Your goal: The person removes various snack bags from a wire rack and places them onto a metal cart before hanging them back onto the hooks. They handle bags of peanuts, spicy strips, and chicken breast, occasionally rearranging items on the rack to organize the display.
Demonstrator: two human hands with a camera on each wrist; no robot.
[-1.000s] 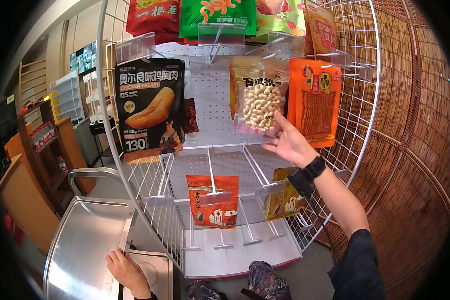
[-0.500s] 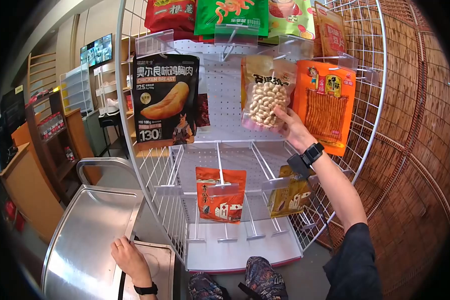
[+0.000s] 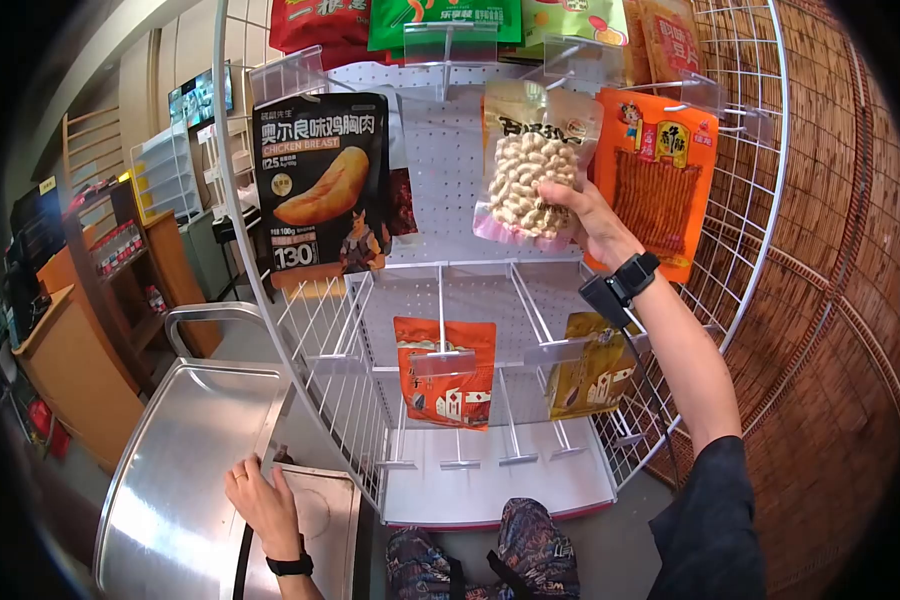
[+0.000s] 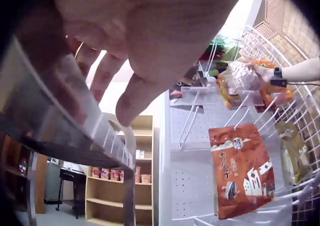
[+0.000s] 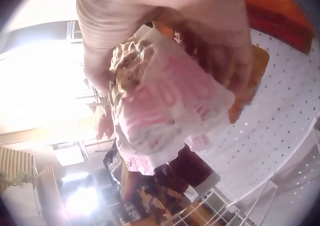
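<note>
In the head view my right hand (image 3: pixel 597 222) grips the right side of a clear bag of pale nuts (image 3: pixel 530 180), thumb across its front and the other fingers behind. The right wrist view shows the bag's pink and white bottom (image 5: pixel 165 106) between thumb and fingers of the hand (image 5: pixel 170 16). An orange snack bag (image 3: pixel 658 185) hangs just right of it. My left hand (image 3: pixel 265 505), fingers loosely bent, is at the inner edge of a metal tray surface (image 3: pixel 195 430); whether it touches the metal I cannot tell.
A black chicken breast bag (image 3: pixel 322 190) hangs at the left of the wire rack. Lower down hang a red bag (image 3: pixel 448 395) and a yellow bag (image 3: pixel 588 375). Green and red bags line the top. Bare hooks stick out between them. A woven wall (image 3: pixel 830 300) stands at the right.
My right hand has gone from reaching beside the nut bag to gripping it, and the bag now sits higher against the orange one. My left hand has stayed by the metal surface, its fingers slightly lifted.
</note>
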